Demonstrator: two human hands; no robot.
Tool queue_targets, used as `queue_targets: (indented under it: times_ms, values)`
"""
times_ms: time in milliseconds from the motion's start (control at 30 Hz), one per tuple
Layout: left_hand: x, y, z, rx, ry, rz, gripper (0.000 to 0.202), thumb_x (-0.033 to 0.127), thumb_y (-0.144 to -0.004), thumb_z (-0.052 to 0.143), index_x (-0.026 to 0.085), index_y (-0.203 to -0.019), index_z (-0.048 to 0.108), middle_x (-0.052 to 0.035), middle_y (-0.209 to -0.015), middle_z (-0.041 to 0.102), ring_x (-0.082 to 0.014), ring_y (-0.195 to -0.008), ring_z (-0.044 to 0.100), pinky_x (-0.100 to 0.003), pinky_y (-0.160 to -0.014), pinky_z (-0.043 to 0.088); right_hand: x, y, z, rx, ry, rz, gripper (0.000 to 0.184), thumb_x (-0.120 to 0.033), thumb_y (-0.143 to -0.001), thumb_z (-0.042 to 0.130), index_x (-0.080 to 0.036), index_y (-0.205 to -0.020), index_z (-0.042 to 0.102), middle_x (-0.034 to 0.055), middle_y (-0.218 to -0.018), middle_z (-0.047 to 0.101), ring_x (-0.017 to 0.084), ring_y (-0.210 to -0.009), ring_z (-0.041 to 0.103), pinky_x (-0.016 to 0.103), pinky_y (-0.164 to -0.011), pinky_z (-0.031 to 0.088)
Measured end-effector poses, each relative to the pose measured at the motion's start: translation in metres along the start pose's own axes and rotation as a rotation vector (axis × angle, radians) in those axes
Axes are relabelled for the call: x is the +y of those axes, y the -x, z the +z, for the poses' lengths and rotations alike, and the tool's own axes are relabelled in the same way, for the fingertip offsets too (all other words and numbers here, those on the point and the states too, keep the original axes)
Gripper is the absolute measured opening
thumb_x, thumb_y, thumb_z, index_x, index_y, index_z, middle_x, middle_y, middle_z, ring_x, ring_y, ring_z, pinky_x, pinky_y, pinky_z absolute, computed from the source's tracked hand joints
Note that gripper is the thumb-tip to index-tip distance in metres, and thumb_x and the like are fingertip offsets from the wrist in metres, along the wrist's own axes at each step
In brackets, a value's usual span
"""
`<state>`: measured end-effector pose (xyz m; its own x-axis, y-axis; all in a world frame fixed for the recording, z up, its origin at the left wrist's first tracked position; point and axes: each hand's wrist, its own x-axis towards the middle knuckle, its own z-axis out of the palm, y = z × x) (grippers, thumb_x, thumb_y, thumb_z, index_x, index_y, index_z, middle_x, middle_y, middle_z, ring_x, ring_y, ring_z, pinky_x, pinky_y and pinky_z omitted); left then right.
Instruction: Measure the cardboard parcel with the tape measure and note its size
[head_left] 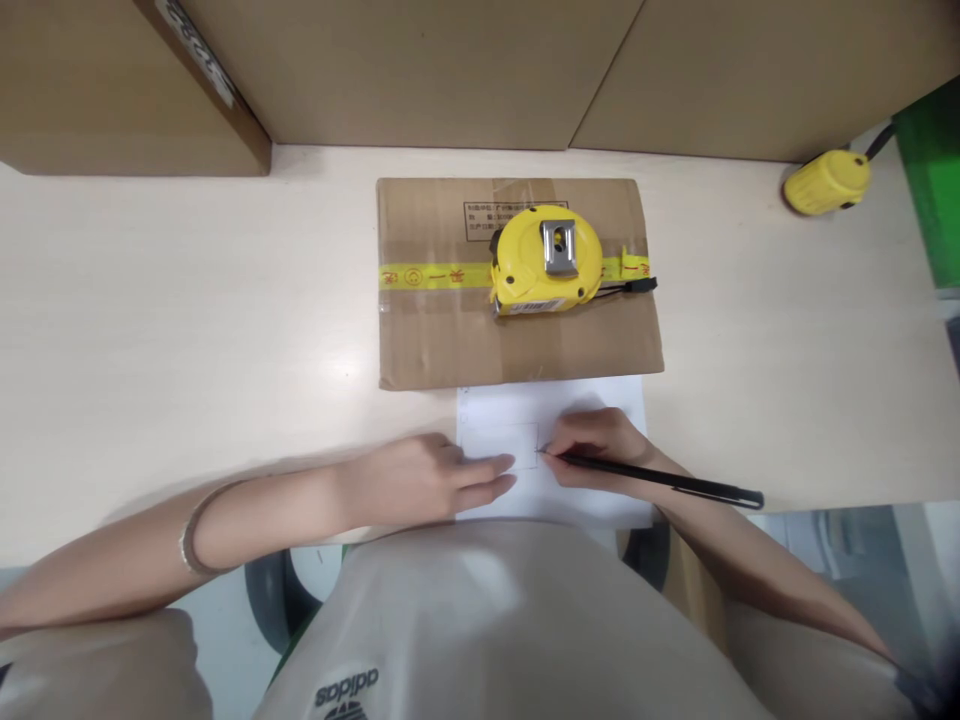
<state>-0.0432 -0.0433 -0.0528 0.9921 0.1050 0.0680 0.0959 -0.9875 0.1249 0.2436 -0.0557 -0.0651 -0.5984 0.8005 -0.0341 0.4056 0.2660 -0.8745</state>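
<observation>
A sheet of white paper (577,505) lies at the table's front edge, its far side touching or under a cardboard box. A thin-lined rectangle is drawn on it. My right hand (600,450) is closed round a black pen (660,473), whose tip touches the paper at the rectangle's right side. Flat on the paper's left part rests my left hand (442,478), two fingers stretched out toward the rectangle. Beyond both hands sits the flat cardboard box (435,340) with yellow printed tape, and a yellow tape measure (529,250) lies on top, its metal belt clip facing up.
Large cardboard boxes (420,80) line the back of the pale table (187,330). Another box (127,90) stands at the back left. A second yellow tape measure (829,182) with a dark strap is at the far right, near a green surface (934,180).
</observation>
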Motion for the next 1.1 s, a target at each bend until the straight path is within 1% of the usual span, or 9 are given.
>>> queue_targets:
  times_ms: [133, 300, 400, 567, 667, 733, 800, 967, 1100]
  values:
    - [0.000, 0.000, 0.000, 0.052, 0.031, -0.015, 0.045, 0.006, -0.094, 0.046, 0.017, -0.137, 0.055, -0.0091, -0.142, 0.062, -0.0104, -0.066, 0.068, -0.030, -0.060, 0.054, -0.004, 0.001, -0.003, 0.009, -0.079, 0.119, 0.020, -0.025, -0.086, 0.064, -0.018, -0.067, 0.059, -0.0019, -0.060, 0.056, 0.007, -0.049, 0.046, 0.021, -0.044, 0.034]
    - [0.000, -0.001, 0.000, 0.039, 0.021, -0.013, 0.046, 0.005, -0.095, 0.044, 0.017, -0.137, 0.055, -0.0071, -0.144, 0.061, -0.0105, -0.066, 0.067, -0.030, -0.060, 0.054, -0.012, -0.007, -0.001, 0.097, -0.027, 0.093, 0.016, -0.023, -0.085, 0.064, -0.018, -0.070, 0.062, 0.0013, -0.063, 0.061, 0.009, -0.051, 0.050, 0.022, -0.046, 0.039]
    - [0.000, -0.001, 0.001, 0.035, 0.016, -0.018, 0.047, 0.006, -0.094, 0.044, 0.018, -0.139, 0.054, -0.0067, -0.146, 0.060, -0.0106, -0.066, 0.066, -0.031, -0.059, 0.053, -0.015, -0.010, 0.003, 0.105, -0.003, 0.113, 0.016, -0.024, -0.085, 0.064, -0.019, -0.070, 0.060, -0.0003, -0.060, 0.061, 0.008, -0.049, 0.049, 0.021, -0.045, 0.038]
    - [0.002, 0.000, 0.002, 0.068, 0.044, -0.029, 0.046, 0.006, -0.093, 0.046, 0.016, -0.137, 0.054, -0.0093, -0.142, 0.062, -0.0105, -0.065, 0.066, -0.031, -0.058, 0.052, -0.015, -0.011, 0.004, 0.060, -0.117, 0.231, 0.027, -0.032, -0.093, 0.058, -0.020, -0.070, 0.050, -0.0045, -0.050, 0.054, 0.006, -0.043, 0.046, 0.018, -0.043, 0.037]
    - [0.002, 0.000, 0.002, 0.070, 0.040, -0.027, 0.046, 0.006, -0.093, 0.046, 0.016, -0.137, 0.054, -0.0091, -0.142, 0.062, -0.0103, -0.063, 0.065, -0.031, -0.057, 0.052, -0.014, -0.010, 0.005, 0.091, -0.071, 0.243, 0.023, -0.031, -0.087, 0.064, -0.020, -0.072, 0.052, -0.0046, -0.054, 0.055, 0.006, -0.045, 0.044, 0.018, -0.042, 0.036]
    - [0.002, 0.000, 0.001, 0.063, 0.025, -0.022, 0.048, 0.005, -0.092, 0.045, 0.016, -0.138, 0.054, -0.0082, -0.143, 0.062, -0.0102, -0.062, 0.065, -0.031, -0.056, 0.052, -0.013, -0.010, 0.005, 0.105, -0.053, 0.233, 0.018, -0.028, -0.084, 0.066, -0.020, -0.074, 0.054, -0.0032, -0.060, 0.057, 0.006, -0.049, 0.047, 0.018, -0.045, 0.039]
    - [0.001, 0.000, 0.001, 0.052, 0.010, -0.021, 0.049, 0.004, -0.092, 0.043, 0.016, -0.138, 0.054, -0.0067, -0.144, 0.061, -0.0102, -0.062, 0.065, -0.031, -0.056, 0.052, -0.012, -0.010, 0.004, 0.109, -0.037, 0.182, 0.017, -0.025, -0.085, 0.065, -0.019, -0.072, 0.056, -0.0017, -0.064, 0.058, 0.007, -0.052, 0.049, 0.019, -0.047, 0.040]
    - [0.001, 0.000, 0.000, 0.032, -0.009, -0.007, 0.050, 0.004, -0.093, 0.042, 0.017, -0.139, 0.054, -0.0047, -0.146, 0.060, -0.0104, -0.063, 0.065, -0.031, -0.057, 0.053, -0.012, -0.010, 0.000, 0.096, 0.036, 0.037, 0.025, -0.019, -0.086, 0.064, -0.019, -0.063, 0.055, -0.0028, -0.057, 0.055, 0.007, -0.049, 0.045, 0.022, -0.047, 0.035]
    - [0.001, 0.001, 0.000, 0.019, -0.017, -0.003, 0.049, 0.006, -0.094, 0.041, 0.017, -0.140, 0.054, -0.0050, -0.148, 0.058, -0.0100, -0.064, 0.065, -0.030, -0.058, 0.053, -0.012, -0.011, 0.000, 0.080, 0.059, 0.016, 0.027, -0.018, -0.087, 0.063, -0.019, -0.061, 0.054, -0.0023, -0.056, 0.056, 0.008, -0.050, 0.047, 0.023, -0.048, 0.036]
